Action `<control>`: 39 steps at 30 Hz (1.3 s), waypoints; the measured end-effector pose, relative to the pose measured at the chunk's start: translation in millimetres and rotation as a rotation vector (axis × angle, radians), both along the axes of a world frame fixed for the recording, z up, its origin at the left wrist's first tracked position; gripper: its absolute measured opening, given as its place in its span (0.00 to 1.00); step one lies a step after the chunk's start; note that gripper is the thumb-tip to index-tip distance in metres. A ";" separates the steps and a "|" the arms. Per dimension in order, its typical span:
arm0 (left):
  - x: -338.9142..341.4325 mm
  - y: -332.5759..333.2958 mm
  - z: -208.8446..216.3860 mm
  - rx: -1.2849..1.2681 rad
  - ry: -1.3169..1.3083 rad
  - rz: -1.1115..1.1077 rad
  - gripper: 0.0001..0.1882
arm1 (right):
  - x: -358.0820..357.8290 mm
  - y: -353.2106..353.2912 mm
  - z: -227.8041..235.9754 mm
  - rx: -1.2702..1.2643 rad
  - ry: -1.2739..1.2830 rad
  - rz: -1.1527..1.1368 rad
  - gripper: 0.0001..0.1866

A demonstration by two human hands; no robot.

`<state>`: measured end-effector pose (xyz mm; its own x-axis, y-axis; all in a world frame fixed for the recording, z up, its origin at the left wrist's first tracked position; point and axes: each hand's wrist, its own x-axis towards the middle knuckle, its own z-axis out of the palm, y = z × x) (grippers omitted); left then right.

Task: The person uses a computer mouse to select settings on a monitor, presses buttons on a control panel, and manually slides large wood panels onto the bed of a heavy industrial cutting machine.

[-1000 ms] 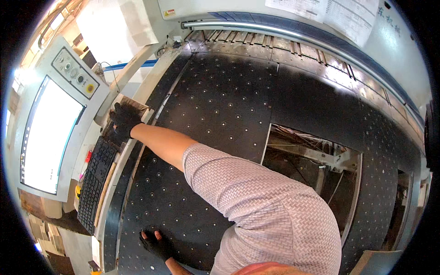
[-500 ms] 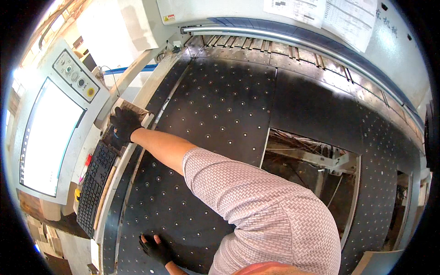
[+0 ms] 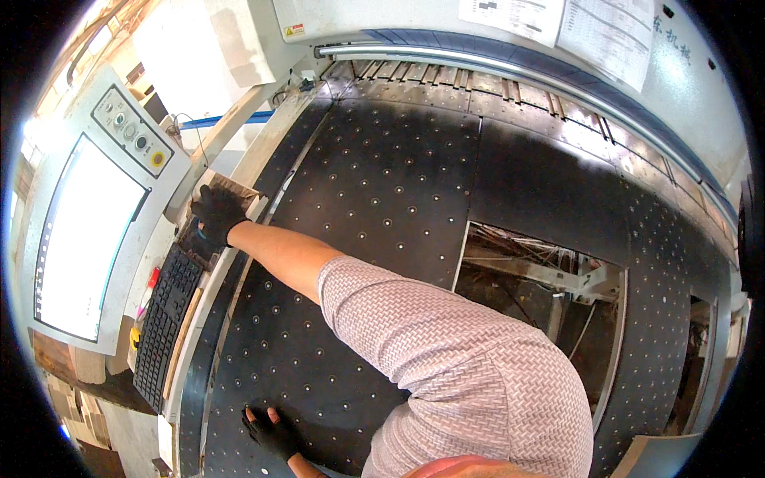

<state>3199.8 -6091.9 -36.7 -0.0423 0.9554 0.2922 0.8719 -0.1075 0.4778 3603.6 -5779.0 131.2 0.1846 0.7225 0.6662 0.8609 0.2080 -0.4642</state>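
My right arm, in a pale patterned sleeve, reaches across to the left. My right hand point(image 3: 219, 215), in a black glove, is closed over a computer mouse point(image 3: 201, 232); only a blue-lit edge of it shows, the rest is hidden under the palm. It rests in a wooden tray point(image 3: 231, 188) just beyond a black keyboard point(image 3: 167, 323). Lower down, my left hand point(image 3: 272, 434) lies on the black machine table point(image 3: 366, 175) with its fingers spread and nothing in them. Its glove leaves some fingertips bare.
A lit monitor point(image 3: 88, 239) and a button panel point(image 3: 131, 131) stand at the left. To the right, the table has a rectangular opening point(image 3: 550, 295) with machine parts below. A metal bar point(image 3: 446, 56) spans the far side under a machine cover with paper sheets point(image 3: 606, 40).
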 end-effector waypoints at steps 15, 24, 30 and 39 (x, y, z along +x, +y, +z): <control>-16.4 6.9 -18.8 0.097 0.101 -0.030 0.34 | -3.6 4.9 -2.8 -0.040 -0.014 0.014 0.22; 4.0 -0.7 3.6 0.060 0.046 -0.014 0.34 | -6.4 0.7 1.0 -0.035 0.006 -0.012 0.24; 0.3 5.4 -7.6 0.060 0.092 -0.022 0.35 | 2.7 5.9 2.0 -0.057 0.021 -0.027 0.24; -22.2 11.7 -29.5 0.067 0.083 -0.025 0.37 | -1.4 -1.5 1.2 -0.044 -0.005 -0.012 0.23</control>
